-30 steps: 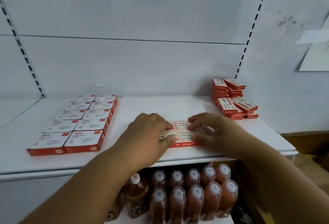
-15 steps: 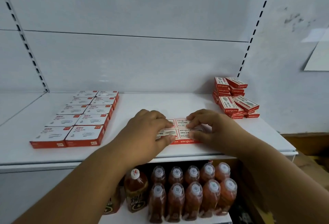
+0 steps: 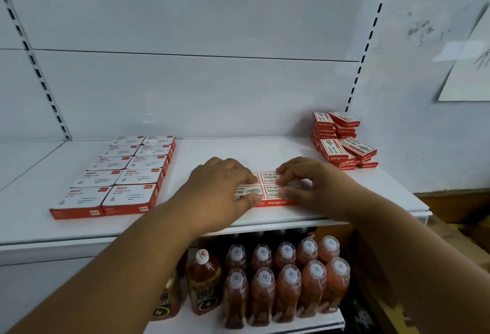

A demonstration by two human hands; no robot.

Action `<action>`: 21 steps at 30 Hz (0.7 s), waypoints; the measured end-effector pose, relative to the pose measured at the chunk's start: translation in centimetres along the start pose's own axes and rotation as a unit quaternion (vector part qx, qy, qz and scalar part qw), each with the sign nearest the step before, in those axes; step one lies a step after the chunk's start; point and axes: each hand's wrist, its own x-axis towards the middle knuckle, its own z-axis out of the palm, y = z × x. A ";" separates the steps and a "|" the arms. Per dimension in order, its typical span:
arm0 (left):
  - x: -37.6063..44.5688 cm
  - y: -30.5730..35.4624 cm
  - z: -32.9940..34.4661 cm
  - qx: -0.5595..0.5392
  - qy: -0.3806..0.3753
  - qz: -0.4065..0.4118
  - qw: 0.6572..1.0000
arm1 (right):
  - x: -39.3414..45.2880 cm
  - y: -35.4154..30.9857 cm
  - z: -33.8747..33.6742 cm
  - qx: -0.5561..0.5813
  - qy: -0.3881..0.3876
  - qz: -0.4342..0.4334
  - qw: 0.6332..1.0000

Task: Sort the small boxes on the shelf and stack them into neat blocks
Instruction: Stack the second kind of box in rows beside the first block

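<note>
Head view, the only one we have: your left hand (image 3: 222, 190) and right hand (image 3: 309, 183) are both down on the block of staple boxes (image 3: 270, 187) at the front middle of the shelf (image 3: 212, 221), same as a second ago. Barely anything has shifted. The fingers have nudged a touch, the block has stayed put, and the camera has tipped slightly. That reads to me as squaring-up: you're tidying this block's edges, not fetching a new box.

Grip: the left fingers curl over the block's left side with the thumb against its front edge, so it's holding the boxes. The right fingertips are bent down onto the top faces and the thumb sits at the front right corner, pinching that side.

Taking the block as the landmark: the paper clip boxes (image 3: 122, 177) lie well to its left, already laid in two tidy rows. The loose pile of staple boxes (image 3: 342, 142) sits behind it to the right, against the back panel, tilted and uneven. I'd judge that's the work left. Below the block, on the lower shelf, stand the bottles (image 3: 286, 278).
</note>
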 end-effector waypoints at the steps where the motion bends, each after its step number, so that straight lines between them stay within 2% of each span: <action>1: 0.1 0.1 -0.2 0.012 -0.002 -0.006 1.000 | -0.2 -0.1 0.0 0.003 0.003 0.005 1.000; 3: 0.5 0.6 -0.7 0.022 0.013 -0.020 0.999 | -0.8 0.1 -0.1 0.025 0.025 0.019 0.999; 6: 1.7 2.3 -1.4 0.019 0.047 -0.011 0.999 | -1.4 0.7 -1.0 0.036 0.112 0.026 0.993; 9: 3.7 5.0 -1.6 0.016 0.043 0.012 0.999 | -1.4 2.6 -3.0 -0.023 0.211 0.020 0.977; 12: 6.5 7.9 -1.1 -0.017 0.021 0.024 0.999 | -1.2 5.6 -5.5 -0.090 0.251 0.051 0.962; 14: 8.6 9.6 -0.3 -0.036 0.014 0.007 0.999 | -1.0 7.9 -6.9 -0.118 0.235 0.100 0.960; 17: 11.9 11.9 1.2 -0.017 0.002 -0.033 0.999 | -0.5 10.6 -8.5 -0.151 0.160 0.178 0.959; 21: 15.1 14.2 3.3 -0.035 0.001 -0.101 0.994 | 0.2 12.5 -9.3 -0.096 0.105 0.180 0.973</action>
